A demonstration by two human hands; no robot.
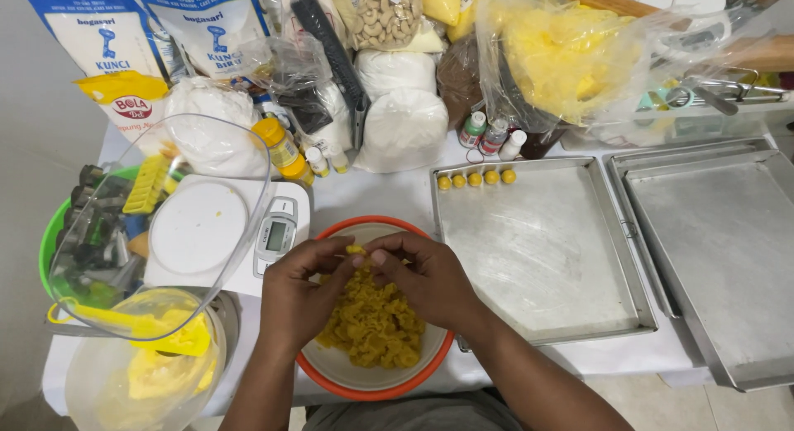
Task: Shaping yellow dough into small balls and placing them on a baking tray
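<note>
Left hand [299, 294] and right hand [423, 280] together, fingertips pinched on a small lump of yellow dough [356, 251]. Directly beneath, crumbly yellow dough mass [374, 323] inside round orange-rimmed bowl [374, 388]. To the right, shiny rectangular metal tray [542, 257] with five smooth yellow balls [475, 179] in a row. Left on white worktop [372, 195], flat digital scale [277, 232].

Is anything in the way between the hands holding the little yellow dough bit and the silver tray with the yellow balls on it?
Nothing visible blocks it. The left hand and right hand pinch a small yellow dough piece over the orange-rimmed bowl. The silver metal baking tray sits directly beside the bowl; only its low rim lies between.
</note>
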